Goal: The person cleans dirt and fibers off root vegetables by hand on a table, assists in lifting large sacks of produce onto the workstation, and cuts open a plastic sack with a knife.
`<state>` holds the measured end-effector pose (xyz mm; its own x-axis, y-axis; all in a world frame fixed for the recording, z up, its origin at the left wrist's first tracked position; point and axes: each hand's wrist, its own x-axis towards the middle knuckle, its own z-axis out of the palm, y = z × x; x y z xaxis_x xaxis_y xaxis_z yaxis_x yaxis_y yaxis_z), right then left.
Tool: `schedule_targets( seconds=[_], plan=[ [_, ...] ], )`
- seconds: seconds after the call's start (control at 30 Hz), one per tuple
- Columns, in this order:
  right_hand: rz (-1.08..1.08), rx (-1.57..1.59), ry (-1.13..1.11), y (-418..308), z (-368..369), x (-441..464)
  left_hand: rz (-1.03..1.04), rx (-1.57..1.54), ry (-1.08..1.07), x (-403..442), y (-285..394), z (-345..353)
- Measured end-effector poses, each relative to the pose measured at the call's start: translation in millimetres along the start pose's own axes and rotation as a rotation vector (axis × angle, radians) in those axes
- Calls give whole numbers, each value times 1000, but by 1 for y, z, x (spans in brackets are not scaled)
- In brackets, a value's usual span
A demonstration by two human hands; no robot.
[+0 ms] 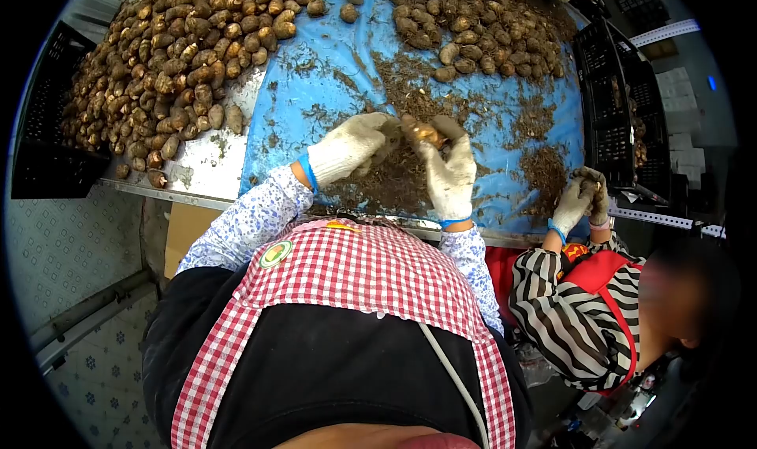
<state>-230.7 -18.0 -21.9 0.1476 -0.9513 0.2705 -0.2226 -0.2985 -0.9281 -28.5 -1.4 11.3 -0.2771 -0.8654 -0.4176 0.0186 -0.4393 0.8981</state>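
Right hand [453, 169] is pinching a tuber [426, 133], seemingly mid-cleaning; left hand [355, 144] is sitting curled alongside, can't tell its grip; next move's likely needing steady hold.

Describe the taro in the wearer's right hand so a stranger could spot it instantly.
Start at the blue plastic sheet. Toward its lower edge, above the red-checked apron, find the wearer's white-gloved right hand. The taro is held there, apart from the two big taro piles, its brown skin broken by a bright tan patch.
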Motion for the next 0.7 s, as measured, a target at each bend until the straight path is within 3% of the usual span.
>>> schedule_targets(
  seconds=[0.07, 0.2, 0.3, 0.33, 0.4, 0.47, 0.53, 0.57, 0.63, 0.67, 0.7],
  plan=[
    [157, 90, 26, -1, -7, 2, 19, 47, 30, 2, -2, -3],
    [141, 193, 16, 6, -3, 3, 196, 177, 97, 21, -13, 4],
    [64, -134, -24, -13, 0, 0, 279, 366, 159, 26, -6, 15],
    [-23, -348, -30, -3, 1, 0, 291, 430, 181, 23, -1, 16],
    [-340, -486, -38, -7, -2, 4, 221, 499, 211, 22, 7, 17],
    [-110, -249, -47, -10, -2, 2, 131, 551, 208, 27, 7, 16],
    [65, -34, -36, -8, -5, 0, 380, 592, 200, 24, 9, 7],
    [128, 65, -18, -4, -7, 0, 151, 512, 150, 21, 13, 3],
    [311, 307, -8, -12, -8, -1, 304, 575, 250, 24, 4, -6],
    [282, 240, 0, -10, -8, -1, 382, 604, 303, 27, -2, -10],
    [253, 174, 5, -6, -7, 0, 301, 624, 264, 28, 3, -9]
  ],
)
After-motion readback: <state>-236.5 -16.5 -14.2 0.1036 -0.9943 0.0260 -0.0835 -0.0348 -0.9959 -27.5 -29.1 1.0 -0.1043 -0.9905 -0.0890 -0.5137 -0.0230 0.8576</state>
